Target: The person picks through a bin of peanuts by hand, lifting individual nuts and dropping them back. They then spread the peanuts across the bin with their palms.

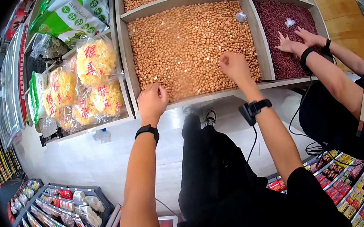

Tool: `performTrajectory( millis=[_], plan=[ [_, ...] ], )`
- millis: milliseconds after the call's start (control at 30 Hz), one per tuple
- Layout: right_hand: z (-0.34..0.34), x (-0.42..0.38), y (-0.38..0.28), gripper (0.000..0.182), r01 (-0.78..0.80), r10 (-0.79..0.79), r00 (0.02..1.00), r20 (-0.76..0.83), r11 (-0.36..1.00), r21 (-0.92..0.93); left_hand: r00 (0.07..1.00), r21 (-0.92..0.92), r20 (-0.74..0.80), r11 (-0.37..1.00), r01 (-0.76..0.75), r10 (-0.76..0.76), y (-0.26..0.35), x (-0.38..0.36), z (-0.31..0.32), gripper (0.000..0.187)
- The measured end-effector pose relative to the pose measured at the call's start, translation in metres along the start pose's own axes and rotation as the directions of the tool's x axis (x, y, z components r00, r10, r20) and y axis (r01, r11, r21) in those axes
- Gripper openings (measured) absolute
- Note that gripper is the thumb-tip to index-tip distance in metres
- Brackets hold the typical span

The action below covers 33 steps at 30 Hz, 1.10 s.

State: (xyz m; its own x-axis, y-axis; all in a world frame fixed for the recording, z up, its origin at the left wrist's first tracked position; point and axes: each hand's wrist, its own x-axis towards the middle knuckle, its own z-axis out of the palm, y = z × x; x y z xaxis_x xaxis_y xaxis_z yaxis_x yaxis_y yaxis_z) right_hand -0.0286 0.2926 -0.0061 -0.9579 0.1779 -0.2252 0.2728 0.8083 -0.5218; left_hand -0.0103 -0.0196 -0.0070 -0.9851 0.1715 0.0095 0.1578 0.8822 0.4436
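Brown nuts [183, 46] are spread in a big wooden bin [127, 61], under and past both hands. From the left hand [153, 100], the nuts are found from 11 to 2 o'clock; that hand is held at the near edge, with its fingers curled in. From the right hand [235, 66], most of the nuts are seen from 8 to 12 o'clock; its fingers are bunched and bent. Whether a nut is held in either hand cannot be told, as the fingertips are hidden. The nuts are closed in by wooden sides, and a wide stretch of them is seen between the hands and the far wall [178, 1] at 12 o'clock. A small see-through lump [241, 17] is set just past 12 o'clock from the right hand. At 3 o'clock from the bin, dark red beans [285, 16] are kept, and another person's hands [287, 44] are spread over them. At 9 o'clock, bags of yellow food [95, 63] are piled up. Below the near edge, a shiny pale floor [157, 134] is seen, with filled shelves [63, 216] between 7 and 8 o'clock.
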Motion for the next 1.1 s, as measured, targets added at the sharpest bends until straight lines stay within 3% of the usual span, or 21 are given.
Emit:
performTrajectory(
  millis=[67,100,200,267,400,533,667,933,1000,1033,1100],
  plan=[
    [0.001,0.032,-0.001,0.011,0.123,-0.096,0.985,-0.147,0.974,0.19,0.998,-0.006,-0.047,1.0,-0.029,0.029,-0.001,-0.002,0.0,0.018],
    [0.001,0.049,-0.002,0.011,0.122,-0.095,0.985,-0.143,0.974,0.192,0.999,-0.004,-0.044,1.0,-0.026,0.026,-0.001,-0.002,0.0,0.018],
    [0.006,0.084,-0.009,0.014,0.262,-0.237,0.955,-0.178,0.955,0.137,0.998,0.003,-0.056,1.0,-0.014,0.015,-0.001,-0.003,0.0,0.018],
    [0.011,0.097,-0.014,0.018,0.376,-0.37,0.909,-0.194,0.926,-0.002,0.998,-0.017,-0.058,1.0,-0.008,0.007,0.0,-0.002,0.0,0.018],
    [0.019,0.114,-0.017,0.021,0.291,-0.294,0.955,-0.023,0.952,-0.095,0.999,-0.005,-0.053,1.0,0.001,-0.002,-0.001,-0.005,-0.001,0.018],
    [0.016,0.104,-0.026,0.015,0.306,-0.32,0.942,-0.099,0.943,-0.133,0.998,-0.017,-0.063,1.0,-0.01,0.008,-0.001,-0.002,-0.002,0.018],
    [0.019,0.104,-0.022,0.01,0.232,-0.249,0.965,-0.084,0.957,-0.173,0.999,-0.019,-0.05,1.0,-0.006,0.005,0.0,-0.001,-0.001,0.017],
    [0.016,0.103,-0.016,0.009,0.25,-0.257,0.966,-0.013,0.951,-0.184,0.998,-0.009,-0.063,1.0,-0.011,0.01,0.0,-0.002,-0.001,0.017],
    [0.016,0.099,-0.014,0.01,0.459,-0.496,0.808,-0.318,0.868,-0.188,0.998,-0.01,-0.063,1.0,0.005,-0.005,0.0,-0.002,-0.001,0.016],
    [0.013,0.097,-0.014,0.01,0.462,-0.5,0.808,-0.313,0.866,-0.191,0.998,-0.014,-0.064,1.0,0.01,-0.011,-0.001,-0.003,0.0,0.016],
    [0.003,0.085,-0.013,0.013,0.246,-0.171,0.945,-0.278,0.933,0.261,0.999,-0.005,-0.05,1.0,-0.009,0.009,-0.003,-0.003,-0.001,0.015]
  ],
)
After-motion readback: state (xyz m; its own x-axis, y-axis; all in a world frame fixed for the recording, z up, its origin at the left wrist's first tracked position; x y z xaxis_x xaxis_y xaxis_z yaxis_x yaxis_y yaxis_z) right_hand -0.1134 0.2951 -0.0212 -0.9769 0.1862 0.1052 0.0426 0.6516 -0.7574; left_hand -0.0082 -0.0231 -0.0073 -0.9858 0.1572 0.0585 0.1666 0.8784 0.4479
